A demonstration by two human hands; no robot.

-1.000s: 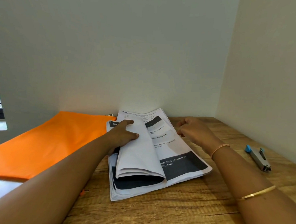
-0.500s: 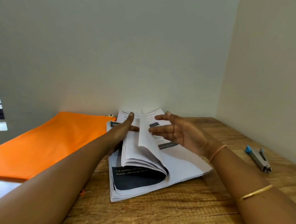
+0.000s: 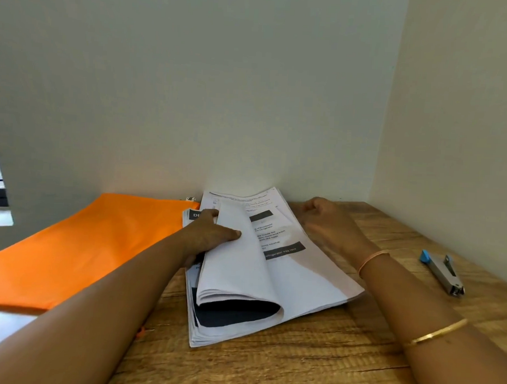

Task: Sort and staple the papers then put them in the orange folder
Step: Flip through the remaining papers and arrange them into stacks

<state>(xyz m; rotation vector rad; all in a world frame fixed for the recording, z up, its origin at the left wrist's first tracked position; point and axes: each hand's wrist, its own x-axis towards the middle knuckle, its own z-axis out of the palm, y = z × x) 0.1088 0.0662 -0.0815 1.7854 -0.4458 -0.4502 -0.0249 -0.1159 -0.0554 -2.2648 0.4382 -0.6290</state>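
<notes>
While the sorting is under way, the papers [image 3: 307,271] are lying as one thick stack on the table [image 3: 296,367], near its back corner. A bundle of upper sheets is curling back toward the left over a dark printed page.

- Left hand [image 3: 211,236]: is gripping that turned-back bundle, thumb on top, fingers underneath.
- Right hand [image 3: 330,225]: is resting at the stack's far right edge, fingers curled; whether it is pinching a sheet cannot be told.
- Orange folder [image 3: 81,250]: is lying flat just left of the stack, meeting its far left corner; which overlaps which is unclear.
- Stapler [image 3: 443,272]: is lying on the table well to the right, nothing touching it.

Risks, as judged:
- The curled bundle is sitting under spring, so a loosening thumb is likely to let pages flop back and lose the place.
- Pressing down on the bend is liable to crease the sheets.
- Pulling one page from the middle is liable to drag its neighbours askew, leaving ragged edges for stapling.
</notes>
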